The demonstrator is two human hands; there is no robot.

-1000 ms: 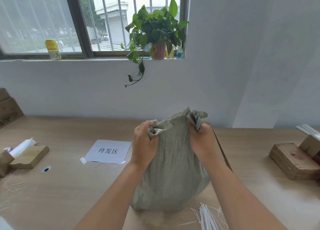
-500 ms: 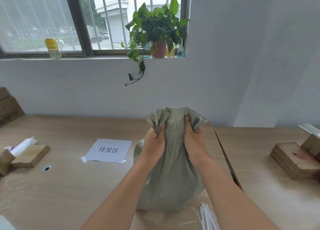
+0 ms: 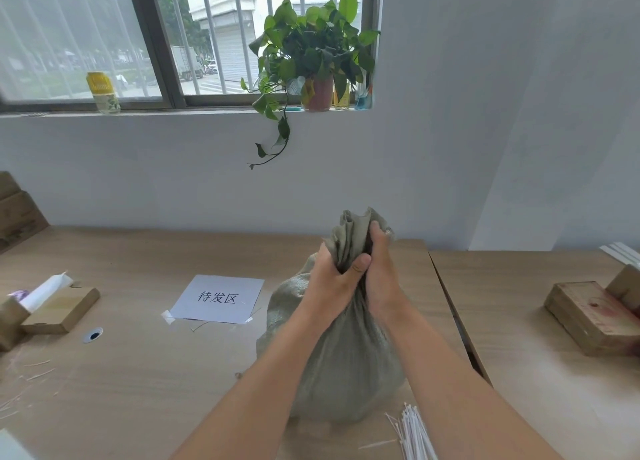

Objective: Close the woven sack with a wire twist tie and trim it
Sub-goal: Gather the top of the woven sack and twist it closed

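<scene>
The wooden table is occupied by the woven sack, which stands upright near its front edge. The sack's neck is gathered into a bunch and clenched by the left hand and the right hand, pressed together around it. A printed paper sheet is taped flat left of the sack. White ties are bundled just beside its base.
</scene>
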